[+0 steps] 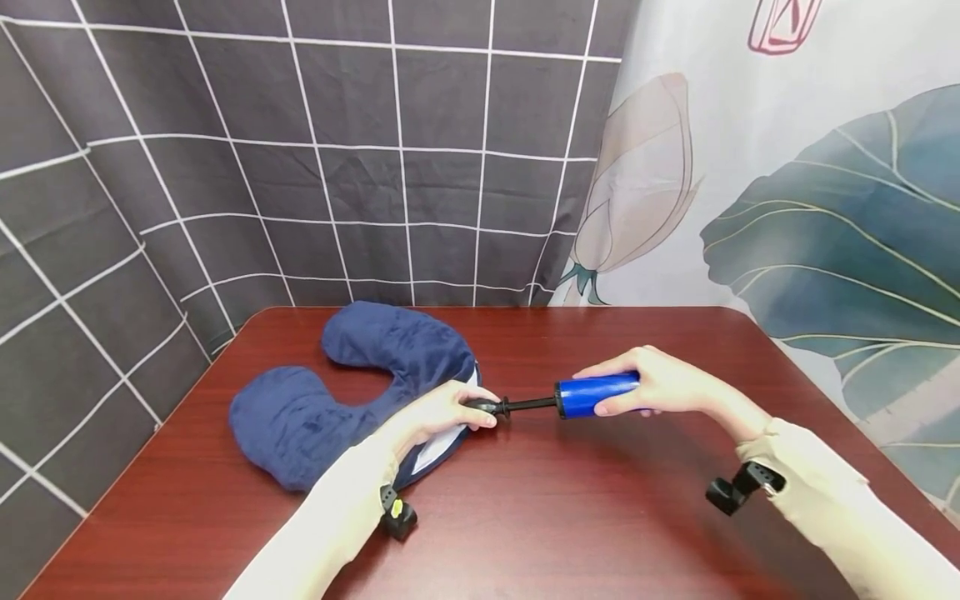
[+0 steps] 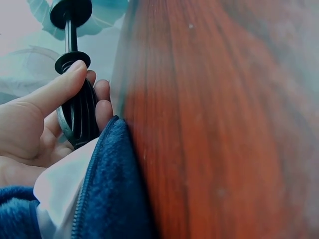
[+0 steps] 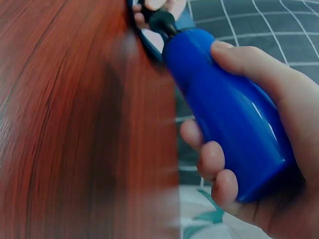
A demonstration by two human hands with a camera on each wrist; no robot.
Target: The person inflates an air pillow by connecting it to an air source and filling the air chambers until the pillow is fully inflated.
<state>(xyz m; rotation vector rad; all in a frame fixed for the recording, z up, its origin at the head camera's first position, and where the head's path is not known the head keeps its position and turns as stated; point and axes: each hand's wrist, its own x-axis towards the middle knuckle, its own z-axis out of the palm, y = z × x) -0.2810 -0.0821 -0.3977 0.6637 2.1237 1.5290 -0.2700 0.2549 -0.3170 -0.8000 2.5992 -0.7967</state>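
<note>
A blue hand pump (image 1: 596, 395) stretches between the two hands above the table, its thin black rod (image 1: 532, 404) showing between the blue barrel and a ribbed black end piece (image 2: 79, 112). My right hand (image 1: 651, 383) grips the barrel, thumb on one side and fingers curled round the other. At the rod's far end, my left hand (image 1: 450, 408) holds the black end piece between thumb and fingers. Just beneath that hand lies a navy plush U-shaped neck pillow (image 1: 405, 342). Its zipper (image 2: 82, 199) is open along the outer edge, and a white inner lining (image 2: 60, 194) shows there.
The pillow rests on the left half of a reddish-brown wooden table (image 1: 570, 517). Behind the table hangs a dark grey cloth with a white grid (image 1: 360, 183), and a pale cloth with a leaf print (image 1: 847, 250) hangs at the right. Both wrists carry small black cameras (image 1: 731, 493).
</note>
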